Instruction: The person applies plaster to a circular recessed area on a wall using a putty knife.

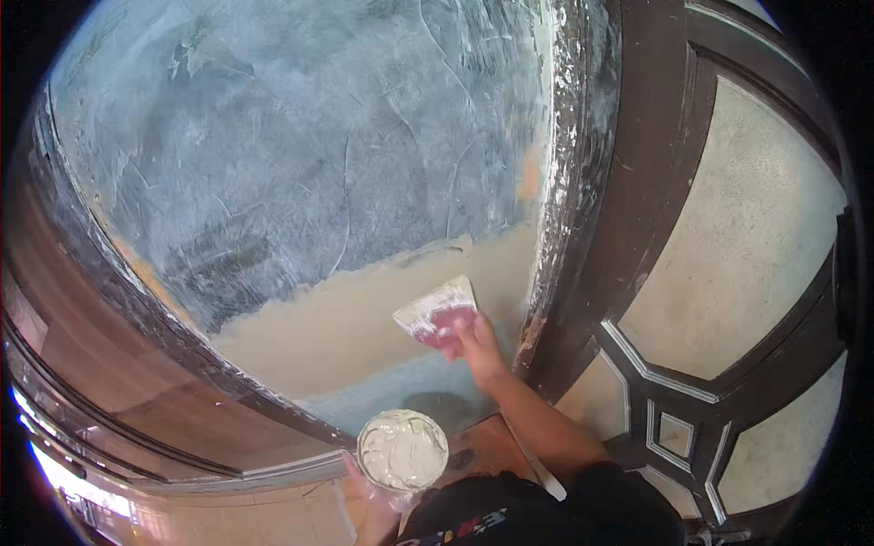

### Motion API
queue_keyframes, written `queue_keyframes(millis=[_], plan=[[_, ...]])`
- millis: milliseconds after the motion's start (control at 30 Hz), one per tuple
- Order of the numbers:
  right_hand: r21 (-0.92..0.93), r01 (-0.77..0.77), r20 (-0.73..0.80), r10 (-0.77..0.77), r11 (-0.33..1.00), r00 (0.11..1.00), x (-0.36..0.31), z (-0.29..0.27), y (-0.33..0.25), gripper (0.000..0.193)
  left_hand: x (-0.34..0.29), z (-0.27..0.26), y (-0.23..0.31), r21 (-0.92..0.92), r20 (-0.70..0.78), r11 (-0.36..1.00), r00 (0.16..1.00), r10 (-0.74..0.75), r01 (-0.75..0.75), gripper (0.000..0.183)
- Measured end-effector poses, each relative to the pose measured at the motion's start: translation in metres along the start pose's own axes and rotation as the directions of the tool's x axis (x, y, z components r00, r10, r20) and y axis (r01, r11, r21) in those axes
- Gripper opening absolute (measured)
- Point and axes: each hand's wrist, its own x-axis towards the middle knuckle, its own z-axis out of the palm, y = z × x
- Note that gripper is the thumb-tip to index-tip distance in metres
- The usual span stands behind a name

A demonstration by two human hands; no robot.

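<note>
In my right hand (477, 348) is a putty scraper (437, 314), a broad triangular blade smeared with pale filler and reddish where my fingers close on it. The blade lies at or very near the wall panel, over a band of fresh cream filler (364, 329); exact contact is hard to make out. Low in front of me, my left hand (368, 496) grips a round tub (398, 496) from its left side and underneath. Thick cream putty (402, 448) nearly reaches the tub's rim, its surface stirred into ridges.
Above the band, the blue-grey wall panel (309, 155) is scratched and patchy. Dark worn trim (569, 182) with flaking white borders its right side. Farther right stands a dark-framed door (651, 182) with pale inset panels. Brown panelling (118, 300) runs down the left, above a tiled floor (282, 519).
</note>
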Motion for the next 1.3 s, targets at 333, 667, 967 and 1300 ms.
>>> queue_keyframes(millis=[333, 667, 967, 1300], plan=[[-0.113, -0.08, -0.15, 0.063, 0.99, 0.987, -0.038, -0.026, 0.065, 0.022, 0.007, 0.005, 0.0, -0.717, 0.111, 0.687, 0.992, -0.052, 0.116, 0.083], [-0.204, 0.03, -0.076, -0.046, 0.978, 0.996, 0.009, -0.008, 0.003, 0.021, 0.015, 0.006, -0.008, -0.557, -0.001, 0.829, 0.998, -0.055, 0.045, 0.088], [-0.75, 0.218, 0.098, -0.221, 0.625, 0.97, -0.014, -0.055, 0.024, 0.025, 0.007, -0.003, -0.026, -0.541, -0.007, 0.84, 0.999, -0.041, 0.031, 0.083], [-0.895, 0.317, 0.159, -0.441, 0.313, 0.883, 0.022, -0.056, -0.02, 0.03, -0.004, 0.036, -0.022, -0.361, 0.049, 0.926, 0.99, 0.134, -0.108, 0.077]])
